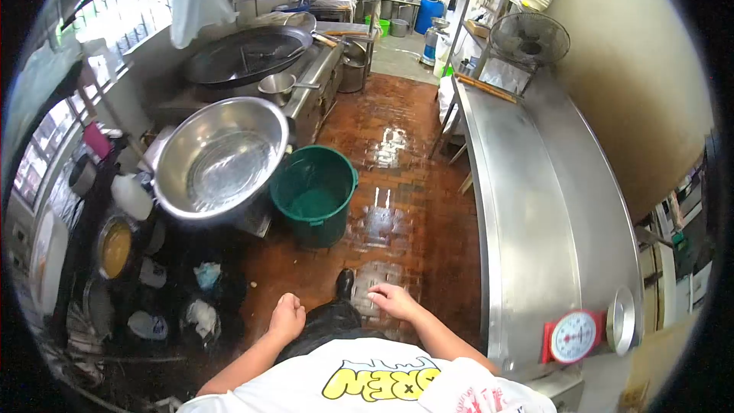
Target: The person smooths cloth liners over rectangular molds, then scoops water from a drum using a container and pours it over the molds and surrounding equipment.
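My left hand (288, 317) hangs in front of my body, its fingers curled in and nothing visible in it. To the right, my right hand (393, 301) is held out over the floor with its fingers apart and nothing in it. Neither hand touches anything. A green plastic bin (316, 193) stands on the floor ahead of both hands, with its inside showing. Left of the bin sits a large, shiny metal basin (224, 159), tilted a little toward me. One dark shoe (345, 284) shows between my hands.
A large black wok (246, 57) and a small saucepan (277, 89) are on the stove at left. Along the right runs a long steel counter (527, 206) with a red dial scale (572, 336) and a fan (530, 37). The wet brick floor (390, 138) shines.
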The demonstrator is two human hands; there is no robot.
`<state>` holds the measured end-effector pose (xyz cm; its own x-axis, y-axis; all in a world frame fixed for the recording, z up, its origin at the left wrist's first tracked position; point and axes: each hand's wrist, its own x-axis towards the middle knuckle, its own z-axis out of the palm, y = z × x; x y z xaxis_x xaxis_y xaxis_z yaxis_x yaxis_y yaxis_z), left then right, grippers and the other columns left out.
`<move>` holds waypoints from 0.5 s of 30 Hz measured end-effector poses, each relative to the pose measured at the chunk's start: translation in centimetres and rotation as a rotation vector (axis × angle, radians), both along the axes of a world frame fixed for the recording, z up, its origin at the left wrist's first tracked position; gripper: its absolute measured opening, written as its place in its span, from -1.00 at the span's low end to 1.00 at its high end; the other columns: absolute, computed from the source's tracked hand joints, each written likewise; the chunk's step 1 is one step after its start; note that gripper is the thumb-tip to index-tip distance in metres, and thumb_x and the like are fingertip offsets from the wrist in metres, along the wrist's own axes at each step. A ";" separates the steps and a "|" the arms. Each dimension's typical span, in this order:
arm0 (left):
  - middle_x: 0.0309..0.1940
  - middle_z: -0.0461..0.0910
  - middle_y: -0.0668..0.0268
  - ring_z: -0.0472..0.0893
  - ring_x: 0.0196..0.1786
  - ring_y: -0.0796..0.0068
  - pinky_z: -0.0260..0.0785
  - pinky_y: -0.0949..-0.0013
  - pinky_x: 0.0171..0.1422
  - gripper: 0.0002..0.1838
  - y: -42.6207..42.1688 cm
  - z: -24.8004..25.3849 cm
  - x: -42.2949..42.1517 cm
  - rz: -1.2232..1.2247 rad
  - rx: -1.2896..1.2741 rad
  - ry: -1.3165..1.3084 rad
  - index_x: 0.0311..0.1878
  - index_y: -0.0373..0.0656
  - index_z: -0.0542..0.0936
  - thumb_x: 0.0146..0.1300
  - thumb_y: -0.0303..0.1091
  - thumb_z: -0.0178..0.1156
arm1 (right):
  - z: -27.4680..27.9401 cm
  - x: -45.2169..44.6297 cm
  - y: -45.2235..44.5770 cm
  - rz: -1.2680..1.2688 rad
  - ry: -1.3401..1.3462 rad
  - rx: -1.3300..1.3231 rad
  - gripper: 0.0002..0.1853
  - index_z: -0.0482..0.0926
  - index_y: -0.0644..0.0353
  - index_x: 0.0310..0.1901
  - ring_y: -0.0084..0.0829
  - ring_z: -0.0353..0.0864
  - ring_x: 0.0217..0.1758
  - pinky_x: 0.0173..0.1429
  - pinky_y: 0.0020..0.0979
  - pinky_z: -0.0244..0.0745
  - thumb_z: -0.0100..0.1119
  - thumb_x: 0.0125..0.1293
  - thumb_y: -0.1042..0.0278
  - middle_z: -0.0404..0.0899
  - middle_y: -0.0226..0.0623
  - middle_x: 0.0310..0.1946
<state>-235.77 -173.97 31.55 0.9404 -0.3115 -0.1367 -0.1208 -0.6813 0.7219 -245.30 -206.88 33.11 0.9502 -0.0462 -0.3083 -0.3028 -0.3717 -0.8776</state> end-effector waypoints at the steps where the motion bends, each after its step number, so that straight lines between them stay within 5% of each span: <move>1: -0.21 0.63 -0.06 0.65 -0.04 -0.19 0.50 -0.10 0.10 -0.84 -2.4 -0.6 3.6 -0.064 -0.034 -0.042 -0.18 -0.24 0.52 0.35 -0.39 0.29 | -0.6 2.8 -2.7 -0.077 0.044 0.000 -0.58 0.68 0.24 0.22 -0.49 0.77 -0.11 0.04 -0.32 0.67 0.26 0.57 0.08 0.79 -0.26 -0.11; 7: -0.31 0.61 -0.04 0.63 -0.11 -0.20 0.49 -0.10 -0.02 -0.81 -18.2 0.0 25.5 -0.212 -0.075 -0.089 -0.30 -0.23 0.48 0.32 -0.42 0.32 | -0.5 15.2 -19.7 0.032 0.106 -0.597 -0.57 0.71 0.19 0.17 -0.16 0.82 0.05 0.15 -0.19 0.67 0.29 0.49 0.03 0.79 -0.04 0.03; 11: -0.25 0.65 -0.01 0.65 -0.08 -0.19 0.51 -0.09 0.02 -0.82 -32.4 4.7 36.8 -0.398 -0.075 -0.160 -0.29 -0.20 0.57 0.35 -0.32 0.33 | 6.0 21.3 -26.6 -0.316 0.136 -0.268 -0.59 0.70 0.22 0.17 -0.19 0.84 -0.02 0.09 -0.21 0.70 0.30 0.50 0.07 0.81 -0.04 -0.03; 15: -0.21 0.68 0.01 0.67 -0.02 -0.12 0.54 -0.04 0.08 -0.78 -46.8 7.6 45.1 -0.691 -0.190 -0.322 -0.20 -0.22 0.69 0.41 -0.23 0.32 | 1.8 28.3 -34.9 -0.502 0.091 -0.201 -0.67 0.69 0.27 0.14 -0.47 0.81 -0.26 -0.08 -0.36 0.70 0.30 0.53 0.20 0.81 -0.19 -0.18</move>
<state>-190.66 -220.73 39.16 0.5088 -0.8312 0.2242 -0.6954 -0.2433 0.6762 -216.97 -241.80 34.95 0.7659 -0.5540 -0.3264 -0.5576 -0.3196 -0.7661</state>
